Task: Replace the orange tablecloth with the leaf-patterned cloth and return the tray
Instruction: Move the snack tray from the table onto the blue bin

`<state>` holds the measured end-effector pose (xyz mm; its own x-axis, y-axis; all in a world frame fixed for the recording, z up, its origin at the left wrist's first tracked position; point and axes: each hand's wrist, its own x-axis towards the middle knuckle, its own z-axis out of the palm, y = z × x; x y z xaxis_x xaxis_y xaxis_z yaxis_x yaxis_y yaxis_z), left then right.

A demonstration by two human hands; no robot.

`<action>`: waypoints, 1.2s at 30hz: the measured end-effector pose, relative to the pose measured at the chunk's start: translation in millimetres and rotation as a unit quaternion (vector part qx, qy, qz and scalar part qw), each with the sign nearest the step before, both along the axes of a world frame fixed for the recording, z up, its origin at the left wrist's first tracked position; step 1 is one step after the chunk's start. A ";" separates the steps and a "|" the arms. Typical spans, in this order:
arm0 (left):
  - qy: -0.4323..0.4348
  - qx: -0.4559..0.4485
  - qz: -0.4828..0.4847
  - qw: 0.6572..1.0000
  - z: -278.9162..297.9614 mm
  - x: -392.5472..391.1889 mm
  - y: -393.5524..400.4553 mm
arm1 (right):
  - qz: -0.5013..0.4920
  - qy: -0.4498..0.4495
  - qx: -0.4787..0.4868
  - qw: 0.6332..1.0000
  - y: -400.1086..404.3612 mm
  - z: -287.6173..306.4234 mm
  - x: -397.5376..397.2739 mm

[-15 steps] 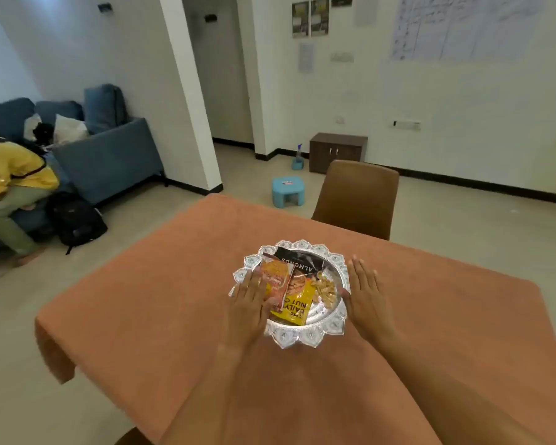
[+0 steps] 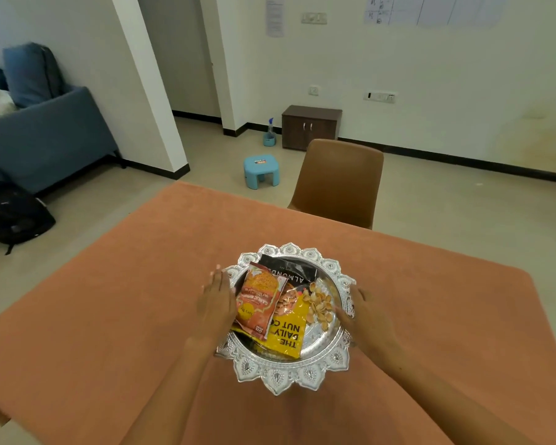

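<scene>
A silver tray (image 2: pixel 288 375) with a scalloped rim sits on the orange tablecloth (image 2: pixel 116 316), between two hands. The left hand (image 2: pixel 217 303) rests at the tray's left rim, fingers straight and together. The right hand (image 2: pixel 368 316) curls around the right rim, thumb inside. Between the fingers, the tray holds an orange snack packet (image 2: pixel 259 298), a yellow packet (image 2: pixel 288 332), a black almond packet (image 2: pixel 289 271) and loose nut shells (image 2: pixel 318 305).

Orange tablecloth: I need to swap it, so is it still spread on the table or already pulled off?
Still spread: the orange tablecloth covers the tabletop, with the silver tray resting on it.
</scene>
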<state>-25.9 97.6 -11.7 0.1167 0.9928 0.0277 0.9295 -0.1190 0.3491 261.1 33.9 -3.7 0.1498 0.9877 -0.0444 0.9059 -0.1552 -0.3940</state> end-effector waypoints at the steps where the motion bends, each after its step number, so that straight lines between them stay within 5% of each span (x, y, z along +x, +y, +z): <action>1: -0.009 -0.015 0.005 1.000 1.4 -1.0 2.8 | -0.003 -0.002 0.002 1.000 -0.2 0.8 -0.5; 20: -0.069 -0.004 0.022 0.997 36.5 46.0 -10.7 | -0.069 -0.016 0.011 0.997 -24.8 27.4 21.9; 36: -0.081 0.012 -0.140 0.987 61.0 277.3 -162.4 | -0.211 0.012 0.046 0.976 -253.6 48.9 226.2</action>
<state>251.5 -64.8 49.4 0.3786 0.9209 0.0925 0.7909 -0.3738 0.4846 487.4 -219.7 45.2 0.5450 0.8378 0.0337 0.7590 -0.4759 -0.4443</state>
